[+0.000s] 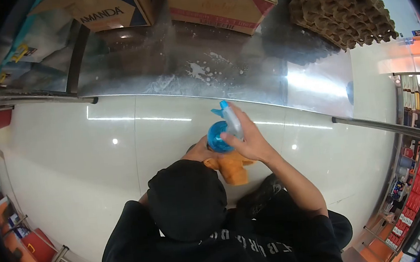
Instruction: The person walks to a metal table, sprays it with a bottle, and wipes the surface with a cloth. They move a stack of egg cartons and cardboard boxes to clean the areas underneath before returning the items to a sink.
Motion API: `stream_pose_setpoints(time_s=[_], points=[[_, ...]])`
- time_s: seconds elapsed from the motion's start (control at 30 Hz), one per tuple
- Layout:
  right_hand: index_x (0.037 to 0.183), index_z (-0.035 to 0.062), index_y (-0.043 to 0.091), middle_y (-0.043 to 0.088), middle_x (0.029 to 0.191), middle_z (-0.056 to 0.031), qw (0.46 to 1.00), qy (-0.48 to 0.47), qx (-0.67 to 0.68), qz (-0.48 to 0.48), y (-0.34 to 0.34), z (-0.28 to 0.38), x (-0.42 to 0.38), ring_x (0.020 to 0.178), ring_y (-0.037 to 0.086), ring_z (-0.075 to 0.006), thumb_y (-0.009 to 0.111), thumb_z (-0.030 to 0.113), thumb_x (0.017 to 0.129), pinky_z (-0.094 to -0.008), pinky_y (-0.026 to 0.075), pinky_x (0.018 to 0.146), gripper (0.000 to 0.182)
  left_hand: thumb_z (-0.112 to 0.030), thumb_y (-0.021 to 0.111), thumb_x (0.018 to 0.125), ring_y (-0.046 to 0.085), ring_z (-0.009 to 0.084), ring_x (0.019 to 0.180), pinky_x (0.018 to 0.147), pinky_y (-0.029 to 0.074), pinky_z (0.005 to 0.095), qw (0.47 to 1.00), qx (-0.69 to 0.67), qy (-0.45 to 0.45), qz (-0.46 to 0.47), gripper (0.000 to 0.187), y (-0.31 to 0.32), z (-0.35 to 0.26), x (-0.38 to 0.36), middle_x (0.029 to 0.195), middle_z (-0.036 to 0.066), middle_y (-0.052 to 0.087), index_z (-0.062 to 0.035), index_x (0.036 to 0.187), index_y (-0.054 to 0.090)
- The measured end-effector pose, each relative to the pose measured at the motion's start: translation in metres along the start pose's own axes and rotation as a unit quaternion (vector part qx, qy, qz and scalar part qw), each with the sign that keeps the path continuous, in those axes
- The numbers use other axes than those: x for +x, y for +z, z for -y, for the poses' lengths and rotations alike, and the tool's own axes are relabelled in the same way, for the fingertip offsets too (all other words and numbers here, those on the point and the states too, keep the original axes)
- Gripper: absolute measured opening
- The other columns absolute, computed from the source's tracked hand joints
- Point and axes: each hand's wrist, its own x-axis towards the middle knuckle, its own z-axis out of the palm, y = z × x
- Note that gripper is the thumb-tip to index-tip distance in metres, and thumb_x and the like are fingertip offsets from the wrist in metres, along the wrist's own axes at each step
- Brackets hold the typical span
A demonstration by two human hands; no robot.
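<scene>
My right hand (249, 140) is closed around the upper part of a spray bottle (218, 138) with a see-through blue body. The bottle's light grey head ends in a blue nozzle and trigger on the side toward the steel surface. Close against the bottle's base is my left hand (198, 151), partly covered by the black cap (187, 200). An orange cloth (234, 171) hangs bunched below both hands, gathered at the left hand's fingers. Whether the left fingers also press on the bottle is hidden.
Ahead lies a steel surface (162, 59) with white wet splashes (199, 71). On it stand two cardboard boxes (221, 6) (112, 11) and a stack of egg trays (337, 7). A metal bar (387, 129) and stocked shelves (417, 187) are at right.
</scene>
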Motion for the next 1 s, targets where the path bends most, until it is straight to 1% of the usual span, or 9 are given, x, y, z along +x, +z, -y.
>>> stream_pose_setpoints(time_s=[0.03, 0.07, 0.17, 0.37, 0.4, 0.6, 0.7, 0.9, 1.0], points=[[0.141, 0.004, 0.033, 0.046, 0.132, -0.0237, 0.999, -0.044, 0.015, 0.025, 0.003, -0.008, -0.002, 0.121, 0.047, -0.036, 0.071, 0.029, 0.079, -0.0412, 0.038, 0.1, 0.077, -0.004, 0.08, 0.068, 0.047, 0.0201, 0.122, 0.105, 0.036, 0.0359, 1.0, -0.003, -0.029, -0.002, 0.086, -0.005, 0.007, -0.005, 0.127, 0.006, 0.051, -0.0046, 0.14, 0.033], [0.144, 0.0029, 0.028, 0.032, 0.143, -0.023, 0.993, -0.031, 0.067, 0.088, 0.004, -0.013, -0.004, 0.132, 0.032, -0.0387, 0.073, 0.03, 0.078, -0.043, 0.028, 0.108, 0.085, -0.004, 0.08, 0.068, 0.047, 0.0203, 0.122, 0.105, 0.036, 0.0361, 0.999, -0.003, -0.051, -0.002, 0.086, -0.009, 0.012, -0.008, 0.127, 0.006, 0.051, -0.0048, 0.14, 0.033], [0.142, 0.0049, 0.03, 0.041, 0.138, -0.0178, 0.988, -0.114, 0.004, 0.099, 0.018, -0.024, 0.009, 0.129, 0.04, -0.0326, 0.073, 0.028, 0.079, -0.0394, 0.032, 0.106, 0.08, -0.006, 0.08, 0.068, 0.047, 0.0208, 0.122, 0.105, 0.035, 0.0364, 0.997, 0.002, -0.078, 0.01, 0.085, -0.013, 0.023, -0.014, 0.127, 0.006, 0.051, -0.0055, 0.139, 0.034], [0.112, 0.0044, 0.055, 0.063, 0.105, -0.0123, 0.998, -0.023, 0.046, 0.032, 0.051, -0.056, 0.035, 0.095, 0.064, -0.0268, 0.07, 0.02, 0.079, -0.0367, 0.05, 0.082, 0.039, -0.007, 0.079, 0.07, 0.046, 0.0216, 0.124, 0.106, 0.034, 0.0369, 0.999, 0.015, -0.041, 0.008, 0.081, -0.021, 0.032, 0.0, 0.127, 0.007, 0.051, -0.0054, 0.138, 0.035], [0.103, 0.0021, 0.058, 0.064, 0.087, -0.0175, 0.998, -0.054, 0.039, -0.002, 0.053, -0.059, 0.04, 0.084, 0.063, -0.0369, 0.066, 0.019, 0.08, -0.0405, 0.049, 0.077, 0.03, -0.007, 0.077, 0.072, 0.045, 0.0216, 0.125, 0.107, 0.032, 0.0368, 0.999, 0.019, -0.036, 0.004, 0.079, -0.024, 0.035, 0.004, 0.127, 0.008, 0.05, -0.004, 0.138, 0.034], [0.088, 0.0014, 0.061, 0.063, 0.078, -0.0182, 0.998, -0.048, 0.024, -0.02, 0.053, -0.052, 0.054, 0.075, 0.061, -0.037, 0.064, 0.016, 0.079, -0.0409, 0.046, 0.072, 0.017, -0.007, 0.077, 0.074, 0.044, 0.0222, 0.125, 0.108, 0.031, 0.0366, 0.998, -0.04, -0.03, -0.041, 0.077, -0.022, 0.031, 0.004, 0.128, 0.01, 0.05, 0.0002, 0.137, 0.033], [0.085, 0.0033, 0.061, 0.064, 0.077, -0.0166, 0.994, -0.081, -0.074, -0.021, 0.054, -0.059, 0.059, 0.07, 0.06, -0.0355, 0.063, 0.017, 0.079, -0.0401, 0.044, 0.071, 0.015, -0.005, 0.075, 0.075, 0.045, 0.0229, 0.125, 0.108, 0.032, 0.0377, 0.995, -0.048, -0.059, -0.066, 0.076, -0.026, 0.037, 0.005, 0.128, 0.011, 0.049, 0.0013, 0.137, 0.033], [0.081, 0.0043, 0.061, 0.062, 0.069, -0.0122, 0.994, -0.092, -0.015, -0.053, 0.059, -0.057, 0.064, 0.063, 0.057, -0.0345, 0.062, 0.018, 0.08, -0.0393, 0.043, 0.069, 0.014, 0.0, 0.071, 0.077, 0.049, 0.0248, 0.122, 0.107, 0.036, 0.0388, 0.989, -0.115, -0.062, -0.07, 0.073, -0.026, 0.04, 0.004, 0.128, 0.014, 0.049, 0.0019, 0.137, 0.029], [0.082, 0.005, 0.063, 0.062, 0.068, -0.0151, 0.989, -0.098, -0.102, -0.042, 0.06, -0.072, 0.069, 0.065, 0.058, -0.0363, 0.062, 0.021, 0.079, -0.04, 0.044, 0.071, 0.016, 0.001, 0.071, 0.078, 0.049, 0.0249, 0.122, 0.105, 0.039, 0.039, 0.987, -0.135, -0.047, -0.068, 0.071, -0.029, 0.044, 0.007, 0.127, 0.014, 0.05, 0.0025, 0.136, 0.029]])
